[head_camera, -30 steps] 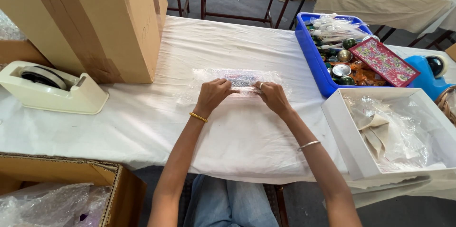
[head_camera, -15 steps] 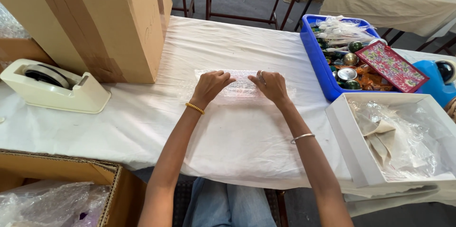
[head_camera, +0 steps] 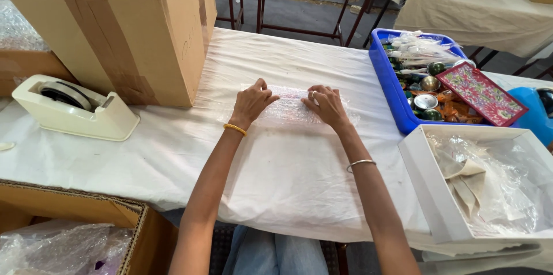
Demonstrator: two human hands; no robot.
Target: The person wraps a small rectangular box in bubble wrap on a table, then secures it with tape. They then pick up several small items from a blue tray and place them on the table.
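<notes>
Both hands lie flat, fingers spread, the left hand (head_camera: 251,104) and right hand (head_camera: 326,105) pressing opposite ends of the bubble-wrapped bundle (head_camera: 291,105), whose long axis runs left-right across the white tablecloth (head_camera: 288,177) directly beyond them, equally near each; since 0.5 s ago they have flattened outward.

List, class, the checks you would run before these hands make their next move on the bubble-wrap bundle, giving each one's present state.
1. Left hand pressing on the bubble-wrap bundle: ok.
2. Right hand pressing on its other end: ok.
3. Bundle lying flat on the white tablecloth: ok.
4. Tape dispenser on the table, at the left: ok.
5. Wrap fully closed around what is inside: cannot tell.
6. White box open, at the right: ok.
</notes>
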